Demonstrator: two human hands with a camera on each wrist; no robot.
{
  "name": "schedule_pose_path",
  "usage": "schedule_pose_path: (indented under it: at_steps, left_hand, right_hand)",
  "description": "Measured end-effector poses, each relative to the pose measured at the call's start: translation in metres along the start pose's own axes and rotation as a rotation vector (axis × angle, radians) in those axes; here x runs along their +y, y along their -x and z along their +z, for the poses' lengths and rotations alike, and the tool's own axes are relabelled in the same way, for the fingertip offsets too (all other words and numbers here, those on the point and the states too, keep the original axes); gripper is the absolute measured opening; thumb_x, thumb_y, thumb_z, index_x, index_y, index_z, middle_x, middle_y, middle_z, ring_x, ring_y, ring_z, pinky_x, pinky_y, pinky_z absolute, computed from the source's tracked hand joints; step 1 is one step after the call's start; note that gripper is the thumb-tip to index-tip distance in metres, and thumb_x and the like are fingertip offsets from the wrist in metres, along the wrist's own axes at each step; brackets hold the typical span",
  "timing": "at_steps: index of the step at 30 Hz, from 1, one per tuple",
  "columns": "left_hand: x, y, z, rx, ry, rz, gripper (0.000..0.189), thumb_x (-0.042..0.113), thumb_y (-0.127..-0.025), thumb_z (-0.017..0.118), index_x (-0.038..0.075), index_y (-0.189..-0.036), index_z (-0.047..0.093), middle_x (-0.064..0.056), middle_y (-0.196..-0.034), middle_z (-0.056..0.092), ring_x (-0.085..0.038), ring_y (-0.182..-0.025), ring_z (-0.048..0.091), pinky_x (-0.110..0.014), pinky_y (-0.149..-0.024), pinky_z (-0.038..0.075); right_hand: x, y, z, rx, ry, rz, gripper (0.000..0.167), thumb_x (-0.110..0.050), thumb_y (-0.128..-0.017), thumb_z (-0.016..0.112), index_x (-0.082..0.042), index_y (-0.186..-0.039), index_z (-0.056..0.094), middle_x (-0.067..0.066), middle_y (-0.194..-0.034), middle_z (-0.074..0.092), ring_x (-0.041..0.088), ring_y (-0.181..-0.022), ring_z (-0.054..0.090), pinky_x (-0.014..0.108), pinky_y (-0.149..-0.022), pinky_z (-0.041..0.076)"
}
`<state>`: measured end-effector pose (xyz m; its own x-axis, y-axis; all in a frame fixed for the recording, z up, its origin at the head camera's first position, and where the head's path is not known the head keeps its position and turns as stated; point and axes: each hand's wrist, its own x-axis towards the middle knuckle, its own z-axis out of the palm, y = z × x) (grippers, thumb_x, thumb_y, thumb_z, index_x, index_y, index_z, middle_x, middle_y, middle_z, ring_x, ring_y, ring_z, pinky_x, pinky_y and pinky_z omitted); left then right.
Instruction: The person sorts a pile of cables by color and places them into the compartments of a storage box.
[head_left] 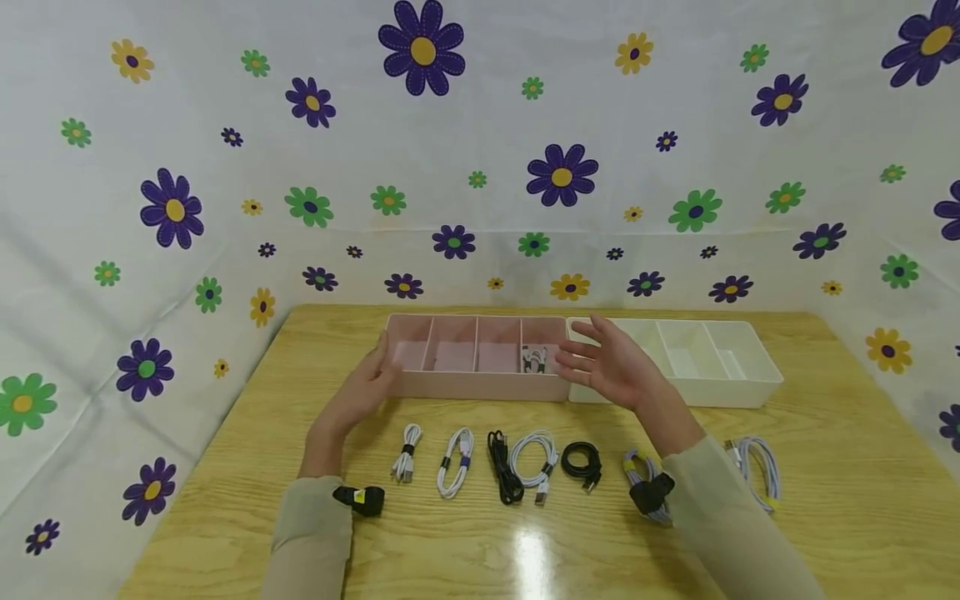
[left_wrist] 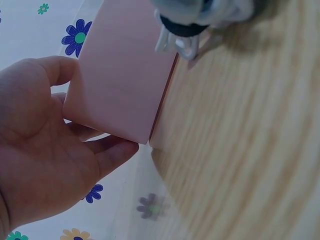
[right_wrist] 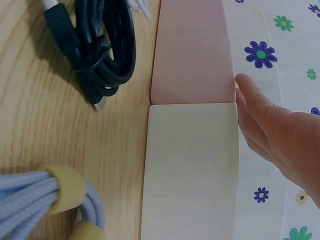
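My left hand (head_left: 365, 385) holds the left end of a pink divided storage box (head_left: 450, 386). In the left wrist view the thumb meets the box's upper rim, and the other fingers bend against its end wall. My right hand (head_left: 611, 362) is raised over the seam between the pink box and a white divided box (head_left: 720, 393), fingers extended and holding nothing. The right wrist view shows its fingertips (right_wrist: 242, 80) right at the pink box's rim. The two boxes stand end to end. A bundled cable (head_left: 534, 360) lies in the pink box's rightmost compartment.
Tied cables lie in a row before the boxes: a white cable (head_left: 407, 454), another white one (head_left: 442, 477), a black one (head_left: 501, 467), a white coil (head_left: 551, 458), a black coil (head_left: 570, 450) and lilac cables (head_left: 772, 471). Flowered cloth (head_left: 480, 125) surrounds the wooden table (head_left: 420, 550).
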<state>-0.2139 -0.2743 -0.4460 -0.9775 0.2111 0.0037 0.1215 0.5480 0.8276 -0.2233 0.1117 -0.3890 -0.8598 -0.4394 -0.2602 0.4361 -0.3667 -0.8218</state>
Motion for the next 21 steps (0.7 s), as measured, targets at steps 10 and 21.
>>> schedule_pose_path:
  at_steps: [10,21]
  left_hand:
    - [-0.004,-0.002,-0.002,0.024,-0.042,-0.024,0.067,0.032,-0.108,0.035,0.012,-0.159,-0.005,-0.013,-0.166,0.001,-0.036,-0.152,0.002,-0.053,-0.121,0.008]
    - [-0.004,0.0,0.0,0.015,-0.013,-0.042,0.067,0.034,-0.109,0.034,0.013,-0.159,-0.005,-0.01,-0.166,0.0,-0.032,-0.152,0.0,-0.053,-0.121,0.008]
  right_hand:
    - [0.005,0.012,-0.006,-0.014,0.034,-0.03,0.068,-0.045,-0.109,0.024,-0.009,-0.16,-0.003,0.024,-0.163,0.006,0.041,-0.149,0.016,0.048,-0.113,0.031]
    - [0.009,0.024,-0.012,-0.024,0.021,-0.028,0.076,-0.05,-0.106,0.032,-0.008,-0.16,-0.001,0.024,-0.163,0.01,0.044,-0.148,0.019,0.048,-0.111,0.034]
